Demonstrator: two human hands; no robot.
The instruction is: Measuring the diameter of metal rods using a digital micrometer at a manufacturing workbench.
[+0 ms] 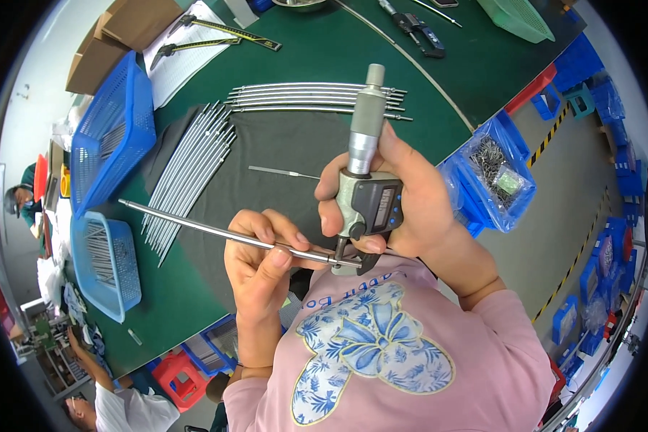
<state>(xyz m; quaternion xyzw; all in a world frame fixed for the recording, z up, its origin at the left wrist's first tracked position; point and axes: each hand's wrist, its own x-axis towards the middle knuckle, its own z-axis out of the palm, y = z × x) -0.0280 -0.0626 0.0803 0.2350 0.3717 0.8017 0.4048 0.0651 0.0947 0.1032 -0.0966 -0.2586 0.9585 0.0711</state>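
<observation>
My left hand (254, 268) pinches a long, thin metal rod (187, 222) between thumb and fingers; its far end points to the left. My right hand (426, 198) is wrapped round a digital micrometer (352, 196), its grey thimble pointing up and away from me. The rod's right end lies in the micrometer's frame, between spindle and anvil; whether both faces touch it I cannot tell. Beyond my left hand a slanted row of similar rods (188, 176) rests on a dark cloth (266, 144). More rods (295, 96) lie crosswise at the cloth's far edge.
A thin file-like tool (284, 172) lies just left of the micrometer. Blue baskets (127, 252) with rods stand at the left, near calipers (227, 32) on paper. Another micrometer (416, 30) is at the back; a bagged blue bin (491, 173) of small parts stands right. Two people are at far left.
</observation>
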